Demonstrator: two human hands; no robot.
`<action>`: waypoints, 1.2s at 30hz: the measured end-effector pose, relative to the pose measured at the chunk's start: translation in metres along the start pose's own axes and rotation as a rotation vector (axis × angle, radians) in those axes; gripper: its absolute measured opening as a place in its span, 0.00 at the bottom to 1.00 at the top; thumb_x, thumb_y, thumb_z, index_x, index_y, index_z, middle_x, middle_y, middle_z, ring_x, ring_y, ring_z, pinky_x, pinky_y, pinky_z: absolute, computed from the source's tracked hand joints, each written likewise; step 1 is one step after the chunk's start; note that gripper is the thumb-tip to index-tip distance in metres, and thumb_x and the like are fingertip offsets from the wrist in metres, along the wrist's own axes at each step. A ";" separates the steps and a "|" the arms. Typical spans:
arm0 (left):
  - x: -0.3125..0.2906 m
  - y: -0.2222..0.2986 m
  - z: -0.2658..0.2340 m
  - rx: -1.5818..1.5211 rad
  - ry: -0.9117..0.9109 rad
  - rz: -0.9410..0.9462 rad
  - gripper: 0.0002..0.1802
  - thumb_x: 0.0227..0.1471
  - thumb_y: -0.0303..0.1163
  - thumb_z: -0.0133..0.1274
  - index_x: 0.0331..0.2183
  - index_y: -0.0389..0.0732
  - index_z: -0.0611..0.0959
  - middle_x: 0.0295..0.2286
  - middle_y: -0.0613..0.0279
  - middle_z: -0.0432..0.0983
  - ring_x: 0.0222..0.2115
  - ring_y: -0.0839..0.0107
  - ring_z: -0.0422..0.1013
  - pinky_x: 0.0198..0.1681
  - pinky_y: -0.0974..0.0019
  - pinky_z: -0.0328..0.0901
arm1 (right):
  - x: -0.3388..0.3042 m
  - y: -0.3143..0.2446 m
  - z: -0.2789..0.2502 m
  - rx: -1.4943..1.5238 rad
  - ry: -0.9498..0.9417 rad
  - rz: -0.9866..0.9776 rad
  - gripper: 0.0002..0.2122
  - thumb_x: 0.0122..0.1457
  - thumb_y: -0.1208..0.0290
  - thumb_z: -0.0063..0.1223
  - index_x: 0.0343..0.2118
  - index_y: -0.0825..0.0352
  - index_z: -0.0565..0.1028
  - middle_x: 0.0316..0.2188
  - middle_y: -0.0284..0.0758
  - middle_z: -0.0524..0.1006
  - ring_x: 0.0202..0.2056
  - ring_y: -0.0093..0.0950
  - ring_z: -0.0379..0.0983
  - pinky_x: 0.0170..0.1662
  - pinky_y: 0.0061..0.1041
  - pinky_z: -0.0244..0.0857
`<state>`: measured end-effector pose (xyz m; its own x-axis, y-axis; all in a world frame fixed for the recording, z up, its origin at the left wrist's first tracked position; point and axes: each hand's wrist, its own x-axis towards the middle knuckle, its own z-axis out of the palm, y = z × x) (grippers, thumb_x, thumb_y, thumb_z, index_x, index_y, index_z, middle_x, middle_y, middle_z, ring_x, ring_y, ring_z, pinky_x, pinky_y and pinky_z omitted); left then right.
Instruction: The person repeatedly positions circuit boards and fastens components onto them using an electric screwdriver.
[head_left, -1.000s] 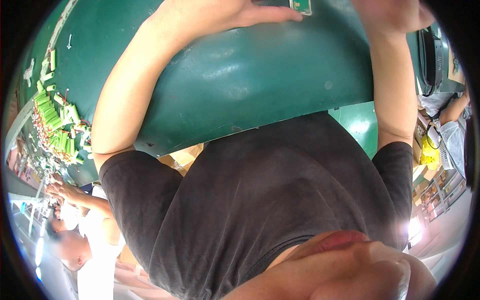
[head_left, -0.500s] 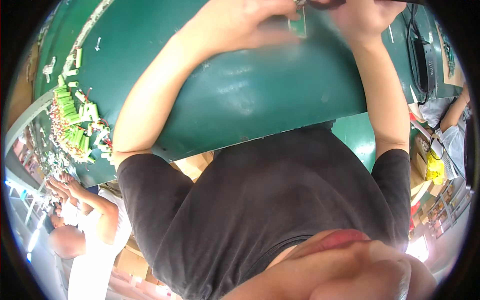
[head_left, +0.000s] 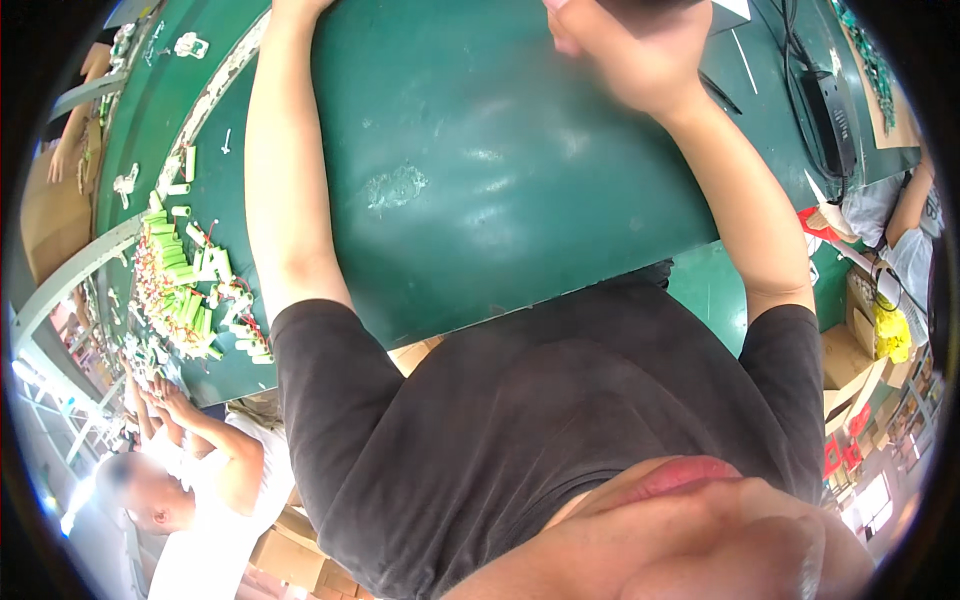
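- The person leans over a green worktable [head_left: 470, 200]; both forearms reach toward its far edge.
- The right hand [head_left: 625, 55] looks curled around a dark object [head_left: 650, 8] at the top rim, blurred; the grip seems closed.
- The left hand is cut off by the rim, so its state cannot be told.
- The step appears to be handling that object; next likely calls for steadying it.
- Half a second ago both hands met over a small green board; now they are apart and it is gone.
- Green parts [head_left: 185, 290] lie heaped far left, near a co-worker's hands [head_left: 160, 395].
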<state>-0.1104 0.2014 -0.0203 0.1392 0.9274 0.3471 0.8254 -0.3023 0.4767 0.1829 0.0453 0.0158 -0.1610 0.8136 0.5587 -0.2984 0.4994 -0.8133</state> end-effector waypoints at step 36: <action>-0.023 0.025 -0.001 0.035 0.105 0.271 0.07 0.56 0.21 0.56 0.37 0.34 0.85 0.48 0.50 0.72 0.37 0.57 0.76 0.41 0.59 0.70 | 0.000 0.021 0.005 0.126 -0.010 -0.177 0.07 0.56 0.86 0.60 0.36 0.69 0.76 0.22 0.26 0.76 0.26 0.17 0.72 0.54 0.30 0.67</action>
<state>-0.0929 0.1721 -0.0158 0.3017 0.7854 0.5405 0.7844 -0.5267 0.3275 0.1719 0.0543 -0.0005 -0.1045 0.7135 0.6929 -0.4379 0.5925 -0.6762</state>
